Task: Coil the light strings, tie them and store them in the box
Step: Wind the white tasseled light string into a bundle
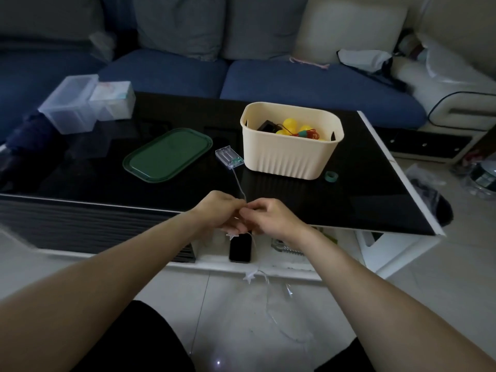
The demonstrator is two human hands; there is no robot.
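Note:
A thin clear light string [239, 187] runs from a transparent battery pack [229, 157] on the black table down to my hands at the table's front edge. My left hand [218, 210] and my right hand [271, 217] both pinch the wire, fingertips nearly touching. Below them the string hangs to the floor with small white star lights [249, 278] and loose loops. The cream box [291, 139] stands behind, holding a coiled string of yellow bulbs [291, 124]. Its green lid [167, 154] lies to the left.
A small roll of green tape [330, 176] lies right of the box. Clear plastic containers [72, 107] sit at the table's back left. A dark phone [240, 249] rests on the shelf below the tabletop. A blue sofa [295, 81] stands behind the table.

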